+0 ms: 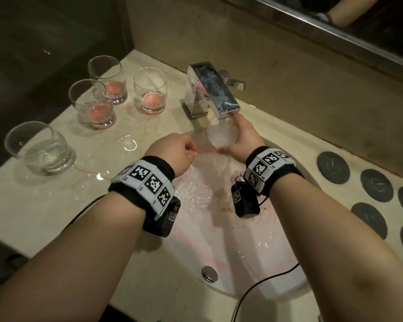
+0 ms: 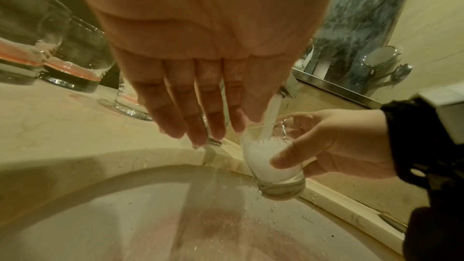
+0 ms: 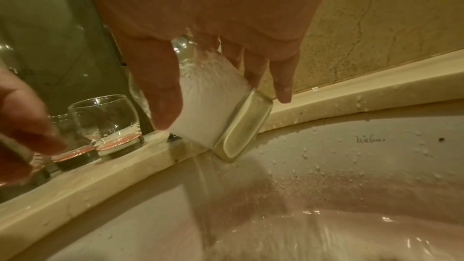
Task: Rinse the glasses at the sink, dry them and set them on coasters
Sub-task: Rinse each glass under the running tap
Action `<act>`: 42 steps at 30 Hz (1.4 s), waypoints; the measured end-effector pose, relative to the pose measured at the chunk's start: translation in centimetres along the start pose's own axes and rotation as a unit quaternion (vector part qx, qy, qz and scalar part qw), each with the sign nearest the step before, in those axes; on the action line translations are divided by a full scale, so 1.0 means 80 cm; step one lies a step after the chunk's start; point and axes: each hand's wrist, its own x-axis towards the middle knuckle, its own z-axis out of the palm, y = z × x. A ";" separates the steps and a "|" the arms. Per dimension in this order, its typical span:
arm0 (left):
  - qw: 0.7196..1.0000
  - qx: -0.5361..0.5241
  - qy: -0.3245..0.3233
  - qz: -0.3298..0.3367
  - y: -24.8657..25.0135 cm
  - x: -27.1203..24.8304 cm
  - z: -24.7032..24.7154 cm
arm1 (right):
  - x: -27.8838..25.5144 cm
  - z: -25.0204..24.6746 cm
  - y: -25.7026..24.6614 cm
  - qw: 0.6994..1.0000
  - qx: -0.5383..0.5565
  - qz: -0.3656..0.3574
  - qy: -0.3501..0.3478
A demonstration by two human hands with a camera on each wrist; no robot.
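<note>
— Marble counter (image 1: 63, 205) round a pale sink (image 1: 230, 263), mirror above; why is the right hand (image 1: 244, 138) up so close to the tap (image 1: 213, 91)?

— It grips a rinsing glass (image 1: 222, 135) tilted under the spout, thumb on one side and fingers on the other, so the stream churns white inside and spills over into the basin; the tilt probably keeps the flush moving.

— And the left hand (image 1: 176, 151)?

— Empty, fingers extended and relaxed just beside the stream in the left wrist view, holding nothing; likely waiting to rub the rim.

— The rest?

— Three pink-bottomed glasses (image 1: 98, 105) stand on the counter left of the tap, still unrinsed I'd judge; a clear glass (image 1: 39, 148) sits nearer, holding a little water; dark coasters (image 1: 333, 169) lie bare on the right, well apart, presumably kept dry for later.
</note>
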 end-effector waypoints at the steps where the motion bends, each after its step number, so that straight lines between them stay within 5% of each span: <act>1: 1.000 0.001 0.000 0.000 0.000 0.000 0.000 | 0.001 0.002 0.002 1.000 -0.008 0.001 0.003; 12: 1.000 -0.003 0.005 0.012 0.012 -0.003 0.002 | -0.017 -0.017 0.004 0.986 -0.166 0.000 -0.027; 14: 1.000 0.000 0.007 0.015 0.015 -0.003 0.001 | -0.022 -0.021 0.004 0.952 -0.302 -0.021 -0.036; 19: 1.000 0.009 0.006 0.020 0.018 -0.002 0.001 | -0.035 -0.029 0.005 0.814 -0.568 -0.117 -0.032; 23: 1.000 0.009 0.006 0.023 0.021 -0.004 0.001 | -0.040 -0.040 0.007 0.780 -0.610 -0.137 -0.021; 26: 1.000 0.012 0.007 0.024 0.023 -0.005 -0.001 | -0.037 -0.043 0.007 0.824 -0.559 -0.091 -0.013; 31: 1.000 0.009 0.009 0.017 0.018 -0.007 -0.003 | -0.029 -0.037 0.010 0.957 -0.280 0.067 -0.023; 34: 1.000 0.000 0.008 0.011 0.013 -0.006 -0.005 | -0.025 -0.021 0.011 0.976 -0.197 0.094 -0.026; 42: 1.000 -0.020 0.018 0.003 0.008 -0.001 -0.015 | -0.016 -0.006 0.000 0.980 -0.177 0.087 -0.025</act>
